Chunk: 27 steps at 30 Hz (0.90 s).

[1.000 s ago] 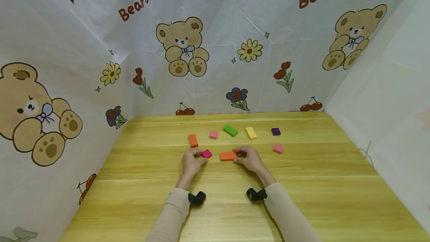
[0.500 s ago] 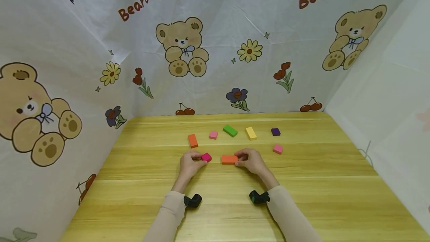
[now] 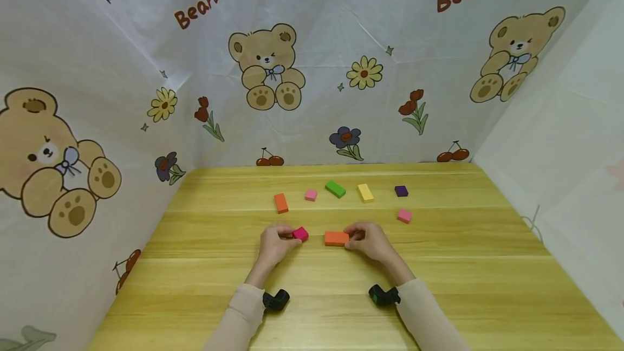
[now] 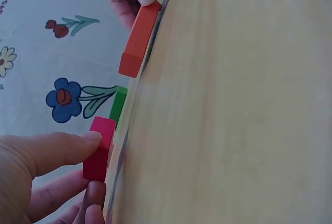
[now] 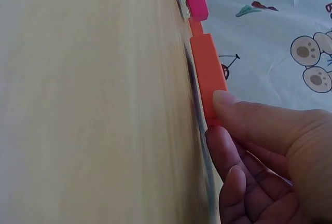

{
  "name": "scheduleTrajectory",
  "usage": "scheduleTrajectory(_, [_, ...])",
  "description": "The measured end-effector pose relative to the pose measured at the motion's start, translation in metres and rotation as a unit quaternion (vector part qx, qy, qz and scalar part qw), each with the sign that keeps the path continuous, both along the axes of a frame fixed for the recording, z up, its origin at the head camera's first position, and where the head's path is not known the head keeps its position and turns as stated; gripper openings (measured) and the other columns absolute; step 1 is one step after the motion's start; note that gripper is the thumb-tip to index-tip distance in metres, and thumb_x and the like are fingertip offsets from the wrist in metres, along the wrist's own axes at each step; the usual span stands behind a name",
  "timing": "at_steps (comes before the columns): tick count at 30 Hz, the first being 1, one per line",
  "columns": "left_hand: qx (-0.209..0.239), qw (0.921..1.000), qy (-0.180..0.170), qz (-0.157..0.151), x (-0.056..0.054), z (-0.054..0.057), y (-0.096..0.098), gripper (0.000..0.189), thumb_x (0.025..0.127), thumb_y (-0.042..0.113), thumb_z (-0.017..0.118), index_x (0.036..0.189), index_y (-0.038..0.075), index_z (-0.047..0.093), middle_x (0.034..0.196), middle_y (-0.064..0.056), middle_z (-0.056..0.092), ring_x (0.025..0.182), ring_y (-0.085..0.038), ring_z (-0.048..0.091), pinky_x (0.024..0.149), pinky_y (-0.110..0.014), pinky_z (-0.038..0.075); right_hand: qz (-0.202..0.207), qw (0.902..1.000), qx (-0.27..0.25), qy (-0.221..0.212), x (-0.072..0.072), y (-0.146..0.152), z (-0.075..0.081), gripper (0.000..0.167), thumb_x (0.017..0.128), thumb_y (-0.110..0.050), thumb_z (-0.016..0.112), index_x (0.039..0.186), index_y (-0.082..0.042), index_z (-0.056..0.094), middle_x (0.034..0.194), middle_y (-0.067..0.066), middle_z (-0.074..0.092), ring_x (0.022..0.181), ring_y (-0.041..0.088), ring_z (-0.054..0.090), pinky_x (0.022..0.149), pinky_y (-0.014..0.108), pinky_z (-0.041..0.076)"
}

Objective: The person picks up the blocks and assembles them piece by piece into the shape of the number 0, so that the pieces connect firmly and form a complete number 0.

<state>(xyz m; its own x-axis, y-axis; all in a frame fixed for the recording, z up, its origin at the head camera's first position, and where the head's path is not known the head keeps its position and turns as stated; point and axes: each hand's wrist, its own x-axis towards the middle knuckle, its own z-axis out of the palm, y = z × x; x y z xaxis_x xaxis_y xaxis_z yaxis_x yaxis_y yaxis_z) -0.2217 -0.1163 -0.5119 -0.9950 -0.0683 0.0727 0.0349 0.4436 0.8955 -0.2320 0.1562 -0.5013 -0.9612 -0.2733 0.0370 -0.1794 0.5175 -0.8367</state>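
Note:
Between thumb and fingers, my left hand (image 3: 275, 245) pinches a small magenta block (image 3: 300, 234). My right hand (image 3: 371, 242) grips the right end of a longer orange block (image 3: 336, 239). The two blocks face each other with a gap of table between them. In the left wrist view the thumb lies on the magenta block (image 4: 99, 149), and the orange block (image 4: 140, 40) is seen past it. The right wrist view has the thumb pressed on the near end of the orange block (image 5: 207, 76), with the magenta block (image 5: 196, 3) beyond.
Behind the hands on the wooden table (image 3: 312, 297) lie another orange block (image 3: 280, 203), a pink block (image 3: 311, 195), a green block (image 3: 335, 189), a yellow block (image 3: 365, 193), a purple block (image 3: 401, 191) and a second pink block (image 3: 404, 216). A printed cloth (image 3: 317, 69) hangs behind.
Both hands have drawn back toward the person, bringing the magenta and orange blocks with them. The orange block has also shifted slightly right. The other blocks stay where they were.

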Motion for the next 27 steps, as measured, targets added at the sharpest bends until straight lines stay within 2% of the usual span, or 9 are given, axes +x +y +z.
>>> scheduleTrajectory(7, [0.003,0.9999,0.001,-0.013,0.013,0.004,0.005,0.024,0.069,0.005,0.086,0.091,0.0,0.077,0.094,-0.012,0.069,0.082,-0.018,0.064,0.066,-0.022,0.051,0.019,0.9998,-0.001,0.006,0.014,0.007,0.006,0.026,0.08,-0.003,0.078,0.104,-0.003,0.072,0.087,0.007,0.067,0.074,0.013,0.059,0.062,0.021,0.048])
scheduleTrajectory(15, [0.01,0.9989,0.01,-0.045,0.03,0.01,0.01,0.025,0.07,0.005,0.086,0.092,0.001,0.076,0.093,-0.011,0.069,0.083,-0.019,0.065,0.065,-0.019,0.049,0.037,0.9992,0.008,0.015,0.032,0.008,0.01,0.026,0.079,-0.004,0.079,0.103,-0.003,0.072,0.089,0.005,0.067,0.076,0.012,0.059,0.063,0.021,0.049])
scheduleTrajectory(20, [-0.007,0.9982,0.015,-0.058,0.041,0.011,0.008,0.024,0.07,0.004,0.086,0.092,0.001,0.076,0.093,-0.011,0.069,0.082,-0.019,0.065,0.065,-0.02,0.049,0.053,0.9978,0.021,0.034,0.044,0.008,0.012,0.025,0.077,-0.005,0.081,0.101,-0.005,0.072,0.089,0.003,0.066,0.075,0.008,0.058,0.064,0.021,0.049])
scheduleTrajectory(27, [-0.029,0.9978,0.006,-0.058,0.058,0.014,0.004,0.023,0.069,0.004,0.086,0.09,0.002,0.076,0.089,-0.007,0.07,0.079,-0.015,0.062,0.065,-0.02,0.047,0.076,0.9964,0.018,0.032,0.058,0.005,0.015,0.025,0.077,-0.006,0.081,0.101,-0.008,0.073,0.091,0.002,0.066,0.077,0.008,0.06,0.064,0.021,0.049])
